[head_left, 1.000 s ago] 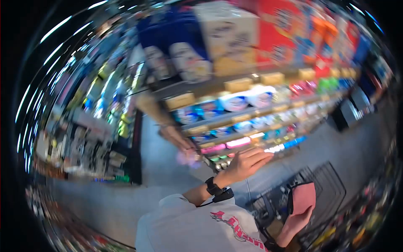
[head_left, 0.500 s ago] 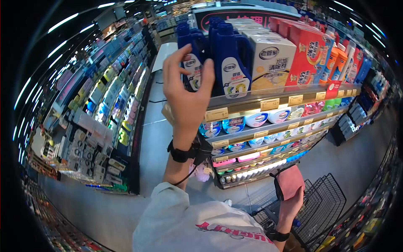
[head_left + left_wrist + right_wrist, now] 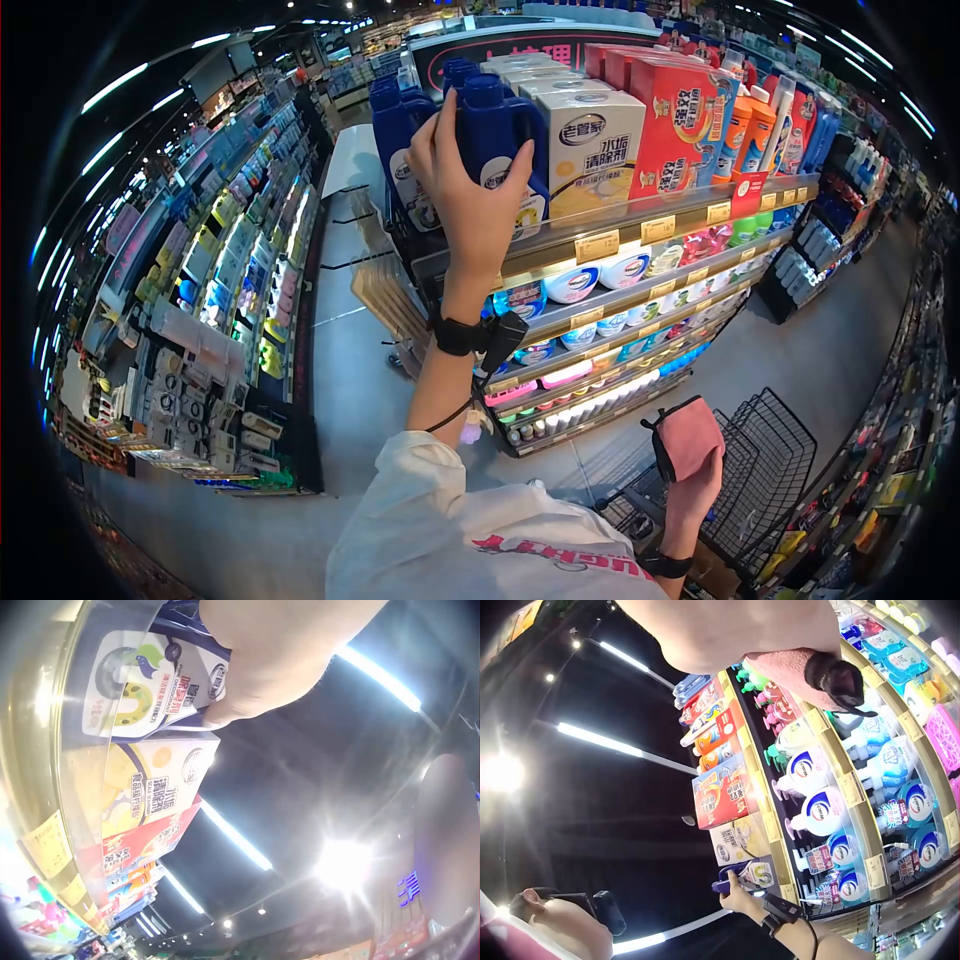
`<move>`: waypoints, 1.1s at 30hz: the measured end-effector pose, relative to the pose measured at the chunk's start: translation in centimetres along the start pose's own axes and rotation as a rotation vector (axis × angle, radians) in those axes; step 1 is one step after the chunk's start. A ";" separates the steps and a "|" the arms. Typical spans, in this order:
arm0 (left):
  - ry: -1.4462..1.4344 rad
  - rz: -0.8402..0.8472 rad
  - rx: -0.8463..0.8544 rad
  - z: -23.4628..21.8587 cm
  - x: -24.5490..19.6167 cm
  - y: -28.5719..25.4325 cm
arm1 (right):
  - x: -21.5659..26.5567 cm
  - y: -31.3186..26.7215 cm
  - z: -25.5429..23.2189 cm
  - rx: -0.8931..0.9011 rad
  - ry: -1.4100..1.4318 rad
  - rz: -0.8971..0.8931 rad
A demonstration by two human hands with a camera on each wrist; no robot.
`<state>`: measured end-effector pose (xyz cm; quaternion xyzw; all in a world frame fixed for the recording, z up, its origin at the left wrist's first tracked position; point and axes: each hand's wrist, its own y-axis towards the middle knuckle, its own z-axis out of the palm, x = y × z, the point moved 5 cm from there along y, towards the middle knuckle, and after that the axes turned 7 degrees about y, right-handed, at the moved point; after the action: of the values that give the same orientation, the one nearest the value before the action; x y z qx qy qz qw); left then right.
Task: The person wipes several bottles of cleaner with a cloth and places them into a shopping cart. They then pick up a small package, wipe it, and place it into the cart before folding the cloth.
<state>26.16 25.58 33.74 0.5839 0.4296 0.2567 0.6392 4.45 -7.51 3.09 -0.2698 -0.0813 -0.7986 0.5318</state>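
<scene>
My left hand [image 3: 468, 205] reaches up to the top shelf and grips a dark blue bottle [image 3: 500, 125] with a white label, fingers over its front and thumb on its right side. In the left wrist view the thumb lies beside the bottle's label [image 3: 150, 686]. More blue bottles [image 3: 395, 130] stand beside and behind it. Low at the right, my right hand [image 3: 695, 495] holds a pink cloth item [image 3: 692, 440] with black trim. The right wrist view shows its pink fabric [image 3: 791, 675] and a black loop.
White-yellow boxes [image 3: 590, 145] and red boxes [image 3: 678, 130] stand right of the bottles, behind a clear shelf lip. Pump bottles [image 3: 573, 284] fill the shelf below. A black wire cart [image 3: 770, 440] stands at lower right. Another stocked shelf [image 3: 200, 300] runs along the left, across the aisle.
My left hand has risen from in front of the lower shelves to the top shelf and taken hold of a blue bottle. The right hand keeps the pink cloth item low at the right.
</scene>
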 end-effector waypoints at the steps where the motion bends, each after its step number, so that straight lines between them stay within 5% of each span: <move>1: -0.024 -0.002 -0.006 -0.1 -0.1 -0.1 | 0.2 0.0 -0.1 0.000 0.000 -0.001; 6: -0.057 0.064 -0.014 -0.5 -0.5 -1.0 | 0.9 -0.2 -0.2 -0.002 -0.017 -0.004; 10: -0.634 0.068 -0.118 -0.5 0.1 -3.5 | 1.4 -0.2 -0.3 -0.013 -0.023 -0.019; 13: -0.503 0.193 -0.131 -1.9 -0.4 -4.0 | 1.5 -0.6 -0.1 -0.026 -0.038 -0.030; 15: -0.698 0.018 -0.293 -3.5 -1.5 -3.4 | 1.6 -0.5 0.2 0.004 -0.045 -0.021; 18: -0.460 -0.109 -0.375 -7.7 -4.5 -1.9 | 1.2 0.0 2.1 0.073 -0.079 -0.018; 20: -0.694 -0.295 -0.402 -8.6 -6.2 -2.5 | 0.3 0.6 2.9 0.034 -0.105 -0.055; 21: -0.713 -0.324 -0.358 -8.5 -6.9 -3.5 | -0.1 0.5 4.0 0.072 -0.116 -0.074; 22: -0.856 -0.386 -0.261 -7.8 -7.6 -4.6 | 0.7 -1.4 10.4 0.066 -0.211 -0.129; 24: -1.042 -0.494 -0.111 -6.2 -9.4 -7.2 | 0.3 -1.5 11.8 0.256 -0.525 -0.288; 26: -1.063 -0.814 0.108 -3.6 -11.5 -10.6 | -0.6 -3.1 14.2 0.355 -0.492 -0.220; 29: -1.035 -0.780 0.130 -2.8 -14.8 -13.2 | -0.8 -3.1 14.6 0.300 -0.306 -0.371; 33: -1.101 -0.814 0.114 -0.9 -16.7 -14.4 | 0.2 -2.6 13.8 0.259 -0.092 -0.234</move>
<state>14.56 9.54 24.03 0.4539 0.2402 -0.3611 0.7784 6.83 -0.85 15.27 -0.2241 -0.2387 -0.8247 0.4611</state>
